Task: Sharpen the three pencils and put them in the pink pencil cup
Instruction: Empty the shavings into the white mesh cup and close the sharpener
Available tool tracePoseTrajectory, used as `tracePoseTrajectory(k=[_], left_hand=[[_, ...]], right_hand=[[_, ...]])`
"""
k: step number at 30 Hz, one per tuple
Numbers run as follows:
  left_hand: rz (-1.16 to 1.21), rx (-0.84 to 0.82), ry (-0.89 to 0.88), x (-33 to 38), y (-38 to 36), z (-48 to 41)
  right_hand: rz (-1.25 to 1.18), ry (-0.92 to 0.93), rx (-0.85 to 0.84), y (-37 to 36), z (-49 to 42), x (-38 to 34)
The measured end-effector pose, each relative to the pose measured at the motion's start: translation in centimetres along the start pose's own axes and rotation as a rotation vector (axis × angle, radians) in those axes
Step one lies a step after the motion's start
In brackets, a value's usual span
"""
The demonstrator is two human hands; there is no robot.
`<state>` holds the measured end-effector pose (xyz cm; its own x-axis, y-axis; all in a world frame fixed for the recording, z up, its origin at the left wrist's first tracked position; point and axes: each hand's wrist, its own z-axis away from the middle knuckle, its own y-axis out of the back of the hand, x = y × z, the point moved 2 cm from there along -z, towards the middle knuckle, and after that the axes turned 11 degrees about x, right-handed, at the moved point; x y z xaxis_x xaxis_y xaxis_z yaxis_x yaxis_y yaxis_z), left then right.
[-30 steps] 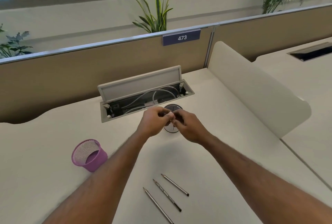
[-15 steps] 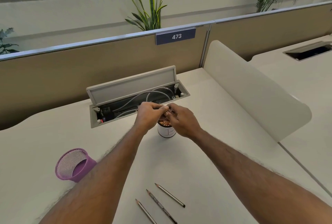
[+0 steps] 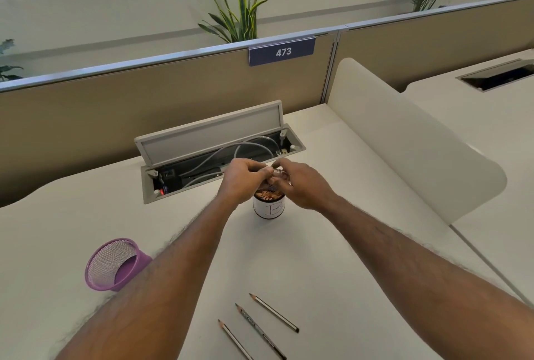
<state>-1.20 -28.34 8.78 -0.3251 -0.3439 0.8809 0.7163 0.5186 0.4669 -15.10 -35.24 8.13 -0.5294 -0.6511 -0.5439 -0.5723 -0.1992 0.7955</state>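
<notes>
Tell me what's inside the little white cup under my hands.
The white cup holds reddish-brown pencil shavings near its rim. The left hand and right hand pinch a small object just above it, covering the back of the opening; anything under the shavings is hidden.

One head-worn wide-angle camera looks forward and down over the desk (image 3: 318,258) toward the partition (image 3: 86,128). The left hand (image 3: 242,182) and right hand (image 3: 304,185) sit near frame centre, at arm's reach.
</notes>
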Motion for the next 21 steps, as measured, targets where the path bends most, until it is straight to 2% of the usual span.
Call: tracePoseTrajectory(k=[9, 21], left_hand=[[-0.08, 0.024, -0.069, -0.4, 0.5, -0.3], [-0.238, 0.0, -0.116, -0.7, 0.8, -1.1]], right_hand=[[0.181, 0.037, -0.081, 0.6, -0.8, 0.8], [0.363, 0.264, -0.069, 1.1, -2.0, -0.2]])
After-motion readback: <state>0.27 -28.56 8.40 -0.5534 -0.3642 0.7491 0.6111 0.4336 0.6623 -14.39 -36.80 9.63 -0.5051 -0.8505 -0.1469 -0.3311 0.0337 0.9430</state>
